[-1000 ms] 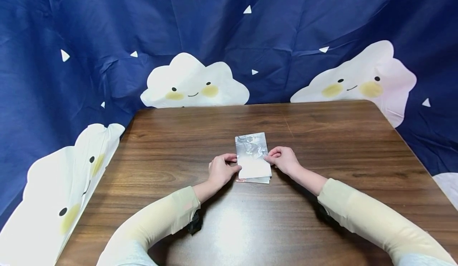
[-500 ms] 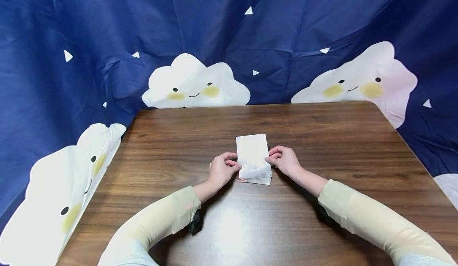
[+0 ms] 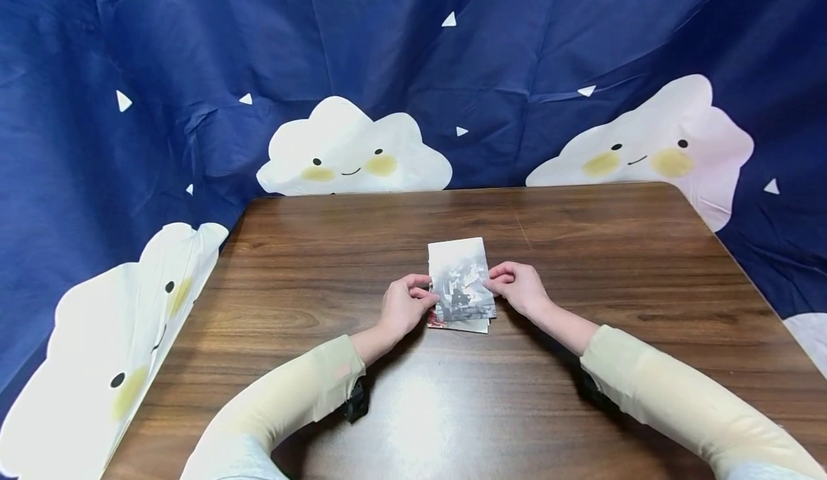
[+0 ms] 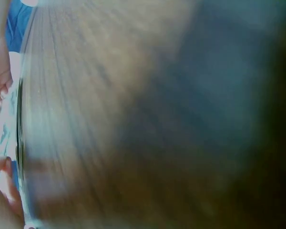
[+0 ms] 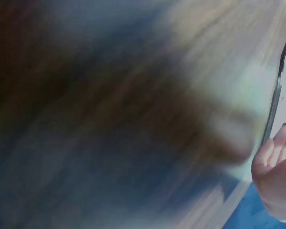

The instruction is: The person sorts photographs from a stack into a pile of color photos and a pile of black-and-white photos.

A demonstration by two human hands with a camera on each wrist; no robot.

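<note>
Deep-blue cloth printed with white smiling clouds [image 3: 388,49] hangs behind a brown wood-grain table [image 3: 323,243]. From the head view, your loose stack of thin rectangular printed cards [image 3: 460,279] lies near the table's middle, a grey-and-white one uppermost. Your left hand [image 3: 403,304] pinches its left edge; your right hand [image 3: 520,288] pinches the right. At the near side a pale card with red markings [image 3: 466,326] sticks out, so you seem to be partway through handling or aligning the pile; the next move probably calls for a light, even grip that keeps the lower cards from sliding. Nothing visible blocks you except your own fingers covering both sides.

From the left wrist, you get mostly blur, with fingers by layered edges at the far left. From the right wrist, curled fingers meet a bright surface; its details are too unclear to tell.
</note>
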